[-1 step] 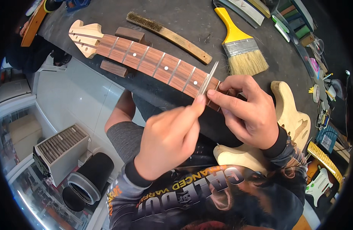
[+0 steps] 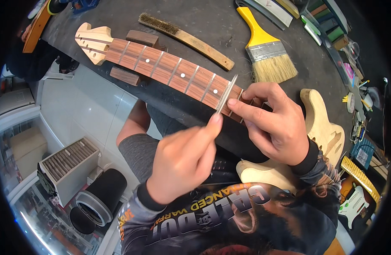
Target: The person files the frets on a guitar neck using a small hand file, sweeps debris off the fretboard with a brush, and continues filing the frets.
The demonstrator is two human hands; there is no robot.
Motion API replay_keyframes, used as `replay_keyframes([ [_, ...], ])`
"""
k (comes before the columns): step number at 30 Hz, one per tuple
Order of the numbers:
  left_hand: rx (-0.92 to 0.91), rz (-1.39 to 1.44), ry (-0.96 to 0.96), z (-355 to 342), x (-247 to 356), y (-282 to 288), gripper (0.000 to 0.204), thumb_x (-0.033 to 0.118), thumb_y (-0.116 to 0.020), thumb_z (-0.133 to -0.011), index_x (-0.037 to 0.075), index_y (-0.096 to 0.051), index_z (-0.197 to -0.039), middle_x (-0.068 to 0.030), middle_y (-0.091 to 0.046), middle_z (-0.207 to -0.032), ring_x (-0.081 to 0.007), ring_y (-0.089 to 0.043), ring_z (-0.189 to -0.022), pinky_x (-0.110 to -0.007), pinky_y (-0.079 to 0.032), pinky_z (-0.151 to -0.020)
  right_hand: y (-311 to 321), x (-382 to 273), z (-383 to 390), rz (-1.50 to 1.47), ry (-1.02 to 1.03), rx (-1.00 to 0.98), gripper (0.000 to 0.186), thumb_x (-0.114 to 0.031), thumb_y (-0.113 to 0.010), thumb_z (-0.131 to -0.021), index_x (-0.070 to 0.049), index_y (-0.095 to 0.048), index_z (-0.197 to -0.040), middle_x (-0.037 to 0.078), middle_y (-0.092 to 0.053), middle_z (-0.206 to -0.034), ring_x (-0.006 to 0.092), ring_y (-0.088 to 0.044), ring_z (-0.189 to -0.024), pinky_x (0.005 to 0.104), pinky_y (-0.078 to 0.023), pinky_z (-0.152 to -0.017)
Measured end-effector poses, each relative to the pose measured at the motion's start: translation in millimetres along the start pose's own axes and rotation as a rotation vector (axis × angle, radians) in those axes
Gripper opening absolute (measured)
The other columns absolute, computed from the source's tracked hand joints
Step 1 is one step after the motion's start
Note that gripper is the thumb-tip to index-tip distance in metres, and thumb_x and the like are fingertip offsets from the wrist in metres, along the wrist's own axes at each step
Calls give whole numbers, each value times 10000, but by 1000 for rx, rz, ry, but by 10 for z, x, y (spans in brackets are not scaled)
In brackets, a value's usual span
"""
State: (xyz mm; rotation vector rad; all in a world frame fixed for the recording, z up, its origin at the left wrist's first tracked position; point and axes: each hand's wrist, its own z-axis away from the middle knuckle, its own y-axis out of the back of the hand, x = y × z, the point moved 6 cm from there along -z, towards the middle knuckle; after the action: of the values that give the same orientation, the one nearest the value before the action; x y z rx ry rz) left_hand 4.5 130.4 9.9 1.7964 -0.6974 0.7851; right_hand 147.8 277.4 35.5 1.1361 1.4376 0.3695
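Note:
A guitar neck (image 2: 172, 73) with a pale headstock, dark reddish fretboard, metal frets and white dots lies slantwise over the bench edge. My left hand (image 2: 180, 159) pinches the near end of a thin metal file (image 2: 228, 94), which lies across the fretboard along a fret. My right hand (image 2: 277, 123) is closed round the neck's wide end; one fingertip is close beside the file, and its curled fingers hide that end. Beneath my right forearm sits an unfinished pale guitar body (image 2: 316, 112), partly covered by my wrist and sleeve.
Dark wooden blocks (image 2: 142, 38) flank the neck near the headstock. Beyond it on the bench (image 2: 195, 19) lie a wooden-handled wire brush (image 2: 199, 46) and a wide yellow-handled paintbrush (image 2: 267, 51). Small tools crowd the right side. A black bin (image 2: 102, 193) stands on the floor at left.
My left hand has drawn the file slightly toward me and to the left. My right hand stays almost in place on the neck.

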Motion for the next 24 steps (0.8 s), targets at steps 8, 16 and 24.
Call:
replay_keyframes([
  [8, 64, 38, 7, -116, -72, -72, 468, -113, -740, -906, -37, -754, -1367, -128, -672, -783, -306, -690, -634, -432, -552, -590, -39, -37, -24, -4, 17, -24, 570, 102, -782, -817, -110, -842, -1343, 111, -666, -1173, 223, -671, -840, 351, -561, -715],
  [16, 96, 47, 53, 575, 127, 210, 359, -201, -758, -881, -82, -806, -1217, -61, -588, -635, -206, -569, -479, -337, -419, -497, -17, -31, -24, 3, 23, -4, 569, 102, -775, -819, -113, -837, -1342, 113, -674, -1175, 241, -681, -863, 356, -576, -736],
  [24, 67, 21, 67, 355, 86, 151, 354, -193, -746, -912, -87, -794, -1247, -103, -635, -678, -223, -618, -523, -339, -473, -534, -22, -37, -23, 12, 25, -15, 549, 107, -766, -825, -101, -839, -1327, 123, -681, -1180, 259, -708, -904, 366, -593, -764],
])
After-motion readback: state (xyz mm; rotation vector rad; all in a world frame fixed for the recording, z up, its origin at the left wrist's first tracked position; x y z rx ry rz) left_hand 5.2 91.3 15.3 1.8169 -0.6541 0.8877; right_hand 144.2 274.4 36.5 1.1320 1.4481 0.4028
